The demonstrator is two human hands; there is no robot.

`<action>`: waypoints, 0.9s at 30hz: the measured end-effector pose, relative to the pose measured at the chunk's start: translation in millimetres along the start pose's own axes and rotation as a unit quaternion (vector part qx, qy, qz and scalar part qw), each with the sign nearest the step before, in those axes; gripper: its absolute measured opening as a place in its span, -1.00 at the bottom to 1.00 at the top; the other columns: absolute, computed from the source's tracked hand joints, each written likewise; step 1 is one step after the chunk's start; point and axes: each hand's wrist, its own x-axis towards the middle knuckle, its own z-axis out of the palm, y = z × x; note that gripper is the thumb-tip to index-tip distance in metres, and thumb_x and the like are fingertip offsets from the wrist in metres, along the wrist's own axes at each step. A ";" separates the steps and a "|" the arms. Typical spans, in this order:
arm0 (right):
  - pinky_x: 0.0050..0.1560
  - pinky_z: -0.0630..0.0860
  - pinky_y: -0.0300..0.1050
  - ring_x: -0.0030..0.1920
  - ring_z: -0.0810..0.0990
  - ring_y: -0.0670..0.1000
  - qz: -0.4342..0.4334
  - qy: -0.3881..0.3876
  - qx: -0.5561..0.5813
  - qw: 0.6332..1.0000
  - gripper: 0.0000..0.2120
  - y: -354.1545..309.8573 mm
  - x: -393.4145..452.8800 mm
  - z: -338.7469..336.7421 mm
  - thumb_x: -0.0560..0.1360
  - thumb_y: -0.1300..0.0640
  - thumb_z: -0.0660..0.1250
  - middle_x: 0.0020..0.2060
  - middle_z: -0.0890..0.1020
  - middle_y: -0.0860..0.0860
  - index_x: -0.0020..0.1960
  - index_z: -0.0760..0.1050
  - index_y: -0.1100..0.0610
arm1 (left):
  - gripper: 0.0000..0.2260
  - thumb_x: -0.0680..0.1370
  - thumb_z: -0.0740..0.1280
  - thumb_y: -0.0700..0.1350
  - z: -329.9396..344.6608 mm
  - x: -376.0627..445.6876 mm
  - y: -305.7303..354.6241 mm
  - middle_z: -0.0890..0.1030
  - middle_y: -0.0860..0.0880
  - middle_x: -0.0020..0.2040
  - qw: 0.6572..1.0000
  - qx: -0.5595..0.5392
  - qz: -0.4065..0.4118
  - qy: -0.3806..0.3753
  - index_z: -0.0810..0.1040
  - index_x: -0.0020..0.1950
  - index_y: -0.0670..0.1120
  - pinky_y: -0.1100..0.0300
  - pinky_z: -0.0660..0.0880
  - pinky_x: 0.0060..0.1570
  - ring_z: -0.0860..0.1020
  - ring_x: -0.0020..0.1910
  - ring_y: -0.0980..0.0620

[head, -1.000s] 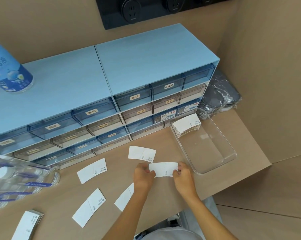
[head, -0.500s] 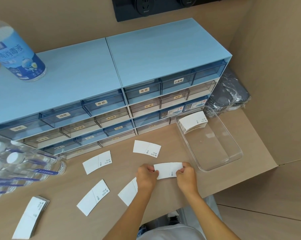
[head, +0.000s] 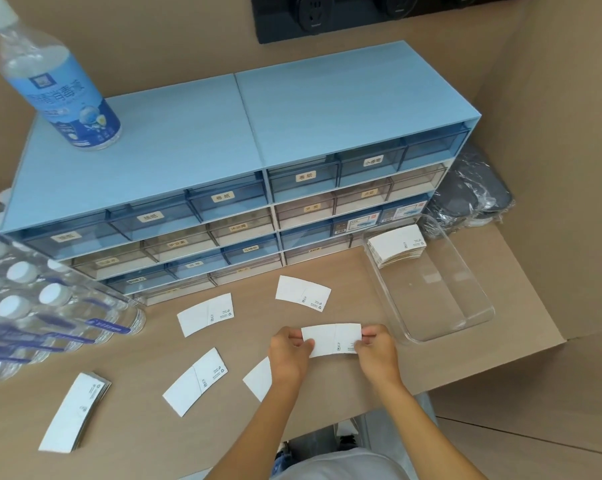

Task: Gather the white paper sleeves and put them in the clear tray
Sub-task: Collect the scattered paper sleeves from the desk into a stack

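Both hands, left hand (head: 287,353) and right hand (head: 379,351), each pinch an end of one white paper sleeve (head: 332,339), seemingly just above the worktop (head: 147,431), near the clear tray (head: 479,318).

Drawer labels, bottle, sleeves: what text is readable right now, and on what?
Nothing reads for certain.
Drawer labels on the blue cabinet: Chinese characters, too blurred to read.
Bottle on the cabinet: large white Chinese characters, too distorted to quote.
Paper sleeve held by left hand and right hand: tiny print and icons, illegible.
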 end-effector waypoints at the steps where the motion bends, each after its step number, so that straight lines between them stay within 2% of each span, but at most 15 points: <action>1: -0.25 0.41 -0.28 -0.14 0.56 0.03 -0.005 -0.006 0.002 1.000 -0.81 -1.5 -1.6 2.7 0.47 0.42 0.28 -0.19 0.56 0.03 0.00 0.45 0.19 | -0.90 0.48 0.45 -0.25 -4.3 -0.6 -1.9 0.59 -0.08 -0.23 1.000 -0.006 -0.001 0.005 0.56 -0.07 -0.15 0.07 0.60 -0.15 0.58 -0.26 -0.05; 4: -0.29 0.39 -0.30 -0.21 0.55 -0.03 -0.023 -0.040 -0.010 0.999 -0.84 -7.0 -6.5 14.0 0.46 0.38 0.34 -0.23 0.56 0.01 -0.02 0.47 0.18 | -0.89 0.48 0.46 -0.25 -21.1 -2.1 -11.8 0.56 -0.06 -0.26 0.999 -0.022 -0.008 0.032 0.55 -0.08 -0.16 0.17 0.52 -0.25 0.53 -0.33 0.01; 9: -0.31 0.43 -0.27 -0.25 0.56 -0.05 -0.076 -0.120 -0.073 0.987 -0.93 -18.4 -16.3 42.9 0.45 0.28 0.42 -0.28 0.58 0.00 -0.13 0.52 0.21 | -0.88 0.47 0.47 -0.23 -56.7 -6.5 -34.9 0.55 -0.04 -0.27 0.994 -0.051 -0.038 0.086 0.55 -0.13 -0.11 0.25 0.42 -0.34 0.51 -0.33 0.03; 12: -0.32 0.41 -0.30 -0.28 0.53 -0.06 -0.111 -0.156 -0.109 0.975 -0.90 -29.6 -22.3 63.5 0.43 0.27 0.43 -0.29 0.56 -0.01 -0.15 0.51 0.21 | -0.88 0.45 0.49 -0.23 -80.9 -6.8 -44.3 0.55 0.00 -0.29 0.989 -0.067 -0.058 0.122 0.57 -0.12 -0.09 0.28 0.42 -0.33 0.53 -0.28 0.03; 15: -0.33 0.40 -0.27 -0.27 0.51 0.01 -0.146 -0.182 -0.151 0.961 -0.88 -40.4 -26.7 82.9 0.42 0.28 0.43 -0.31 0.54 0.01 -0.19 0.47 0.20 | -0.88 0.44 0.49 -0.20 -97.3 -8.2 -52.3 0.57 0.00 -0.26 0.982 -0.082 -0.090 0.148 0.57 -0.12 -0.08 0.22 0.43 -0.26 0.54 -0.25 -0.01; 18: -0.24 0.43 -0.09 -0.22 0.49 0.09 -0.168 -0.182 -0.217 0.944 -0.81 -44.0 -28.0 96.5 0.40 0.27 0.40 -0.24 0.57 0.13 -0.28 0.40 0.17 | -0.87 0.44 0.49 -0.19 -102.0 -11.5 -57.6 0.58 -0.02 -0.23 0.980 -0.064 -0.105 0.157 0.56 -0.11 -0.12 0.21 0.43 -0.28 0.55 -0.25 -0.03; 21: -0.18 0.40 -0.13 -0.14 0.54 0.14 -0.167 -0.167 -0.281 0.930 -0.75 -41.5 -27.5 100.5 0.39 0.22 0.38 -0.07 0.61 0.23 -0.34 0.33 0.10 | -0.85 0.43 0.49 -0.20 -99.0 -15.1 -60.9 0.61 -0.06 -0.19 0.982 -0.039 -0.113 0.143 0.53 -0.12 -0.13 0.12 0.54 -0.10 0.60 -0.16 -0.09; 24: -0.10 0.51 -0.03 -0.03 0.61 0.24 -0.167 -0.149 -0.340 0.914 -0.85 -42.2 -30.1 98.9 0.39 0.18 0.37 -0.01 0.60 0.22 -0.27 0.40 0.13 | -0.84 0.42 0.50 -0.19 -95.3 -16.4 -60.7 0.63 -0.08 -0.19 0.983 -0.017 -0.116 0.139 0.52 -0.18 -0.11 0.09 0.54 -0.09 0.61 -0.15 -0.11; 27: -0.16 0.51 -0.07 -0.06 0.61 0.24 -0.153 -0.125 -0.364 0.910 -0.91 -42.3 -30.0 96.6 0.40 0.19 0.35 -0.05 0.60 0.16 -0.20 0.48 0.21 | -0.85 0.42 0.49 -0.18 -91.4 -15.2 -57.0 0.68 -0.12 -0.16 0.984 -0.007 -0.115 0.136 0.53 -0.20 -0.10 0.12 0.53 -0.12 0.65 -0.12 -0.13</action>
